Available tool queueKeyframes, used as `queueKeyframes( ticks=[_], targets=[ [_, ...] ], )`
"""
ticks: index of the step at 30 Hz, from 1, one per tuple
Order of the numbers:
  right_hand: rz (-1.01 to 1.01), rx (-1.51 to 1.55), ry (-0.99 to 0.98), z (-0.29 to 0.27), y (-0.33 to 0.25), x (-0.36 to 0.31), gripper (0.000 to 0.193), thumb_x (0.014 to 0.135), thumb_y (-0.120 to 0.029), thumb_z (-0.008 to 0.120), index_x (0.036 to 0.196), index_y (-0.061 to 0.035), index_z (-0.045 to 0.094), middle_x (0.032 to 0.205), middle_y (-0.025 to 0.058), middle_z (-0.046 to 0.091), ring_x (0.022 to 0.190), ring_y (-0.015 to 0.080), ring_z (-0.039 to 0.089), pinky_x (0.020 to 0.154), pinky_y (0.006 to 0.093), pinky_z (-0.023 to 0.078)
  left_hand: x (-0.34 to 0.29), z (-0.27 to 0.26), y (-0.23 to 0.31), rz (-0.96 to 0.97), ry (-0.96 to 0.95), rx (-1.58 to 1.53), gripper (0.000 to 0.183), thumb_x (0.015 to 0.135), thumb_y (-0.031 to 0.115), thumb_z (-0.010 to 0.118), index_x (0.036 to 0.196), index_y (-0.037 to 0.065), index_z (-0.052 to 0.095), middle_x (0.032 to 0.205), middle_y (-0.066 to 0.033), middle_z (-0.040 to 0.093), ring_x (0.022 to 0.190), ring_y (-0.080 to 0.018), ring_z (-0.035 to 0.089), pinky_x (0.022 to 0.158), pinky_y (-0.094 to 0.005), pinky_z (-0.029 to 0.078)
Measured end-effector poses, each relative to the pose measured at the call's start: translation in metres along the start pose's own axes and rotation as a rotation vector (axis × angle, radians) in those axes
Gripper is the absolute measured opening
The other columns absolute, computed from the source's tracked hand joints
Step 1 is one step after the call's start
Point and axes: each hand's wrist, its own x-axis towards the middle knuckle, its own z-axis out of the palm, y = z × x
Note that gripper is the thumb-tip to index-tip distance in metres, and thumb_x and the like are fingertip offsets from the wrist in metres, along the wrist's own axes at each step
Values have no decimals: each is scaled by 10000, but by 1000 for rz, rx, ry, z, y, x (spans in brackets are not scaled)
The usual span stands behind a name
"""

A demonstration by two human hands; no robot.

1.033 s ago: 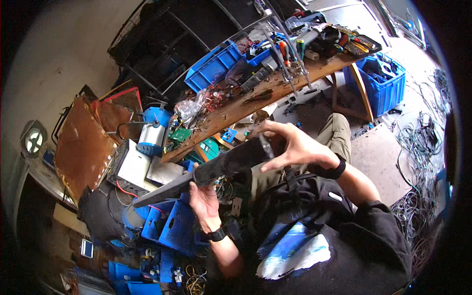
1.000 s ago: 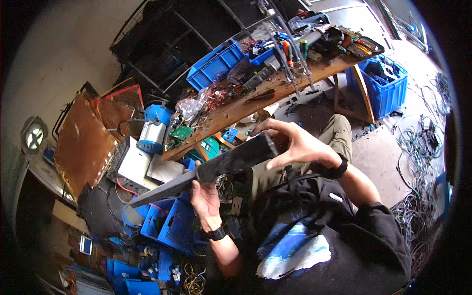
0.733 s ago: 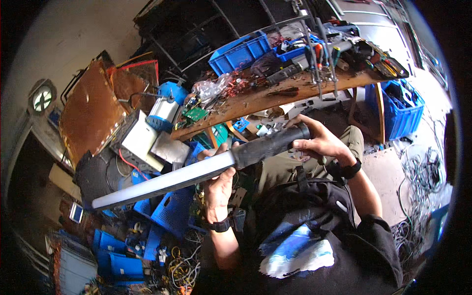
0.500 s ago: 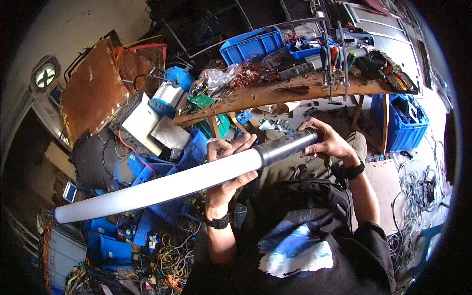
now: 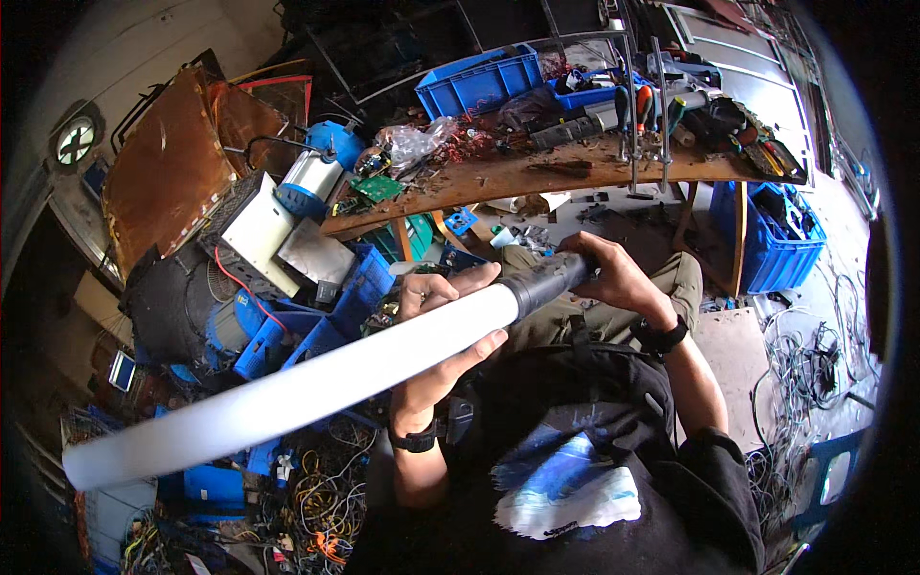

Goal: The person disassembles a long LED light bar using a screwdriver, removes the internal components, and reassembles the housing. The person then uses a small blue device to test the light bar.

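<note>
A long white tube (image 5: 307, 393) with a black end section (image 5: 548, 283) runs slantwise across my lap, its white end far out at the lower left. My left hand (image 5: 436, 379) cradles the white part from below, close to the black section. The thumb lies on the near side and the fingers curl up on the far side. Around the tip of the black section my right hand (image 5: 613, 273) is closed, with the thumb hidden behind it. Dark wristbands sit on both wrists.
Ahead stands a wooden bench (image 5: 489, 192) with a blue crate (image 5: 479, 81), pliers, wires and a green circuit board (image 5: 379, 188). A blue bin (image 5: 771, 240) stands at the right. Tangled cables (image 5: 331, 489) lie lower left, below a white metal box (image 5: 259, 235) and more bins.
The tube's white end has swung down and toward me at the left. My right hand has closed further over the black tip, while my left hand keeps its place under the tube.
</note>
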Motion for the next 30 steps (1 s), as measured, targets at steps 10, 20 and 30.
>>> queueKeyframes(
  ticks=[10, 20, 30],
  targets=[
    [-15, -232, 317, 1, -11, 4, 582, 680, 50, 799, 1224, -17, 602, 1121, 201, 696, 1084, 438, 690, 905, 446, 563, 3, 13, 3, 88, -14, 34, 697, 809, -25, 890, 1221, 63, 335, 1481, -271, 577, 1403, -386, 583, 1205, -519, 459],
    [74, -406, 508, -13, 22, -9, 458, 765, 51, 730, 1198, -68, 639, 1106, 188, 714, 1043, 440, 709, 867, 467, 586, 2, 3, -31, -81, 178, -469, 587, 827, -92, 847, 1233, 120, 479, 1446, -199, 611, 1422, -397, 558, 1226, -550, 421],
    [381, -408, 573, -41, 102, -37, 514, 824, -23, 749, 1324, -97, 654, 1224, 192, 748, 1176, 371, 722, 973, 439, 562, -5, -27, -30, 159, 387, -1000, 379, 941, -43, 734, 1210, 149, 550, 1314, -65, 635, 1442, -339, 519, 1268, -679, 287]
  ],
)
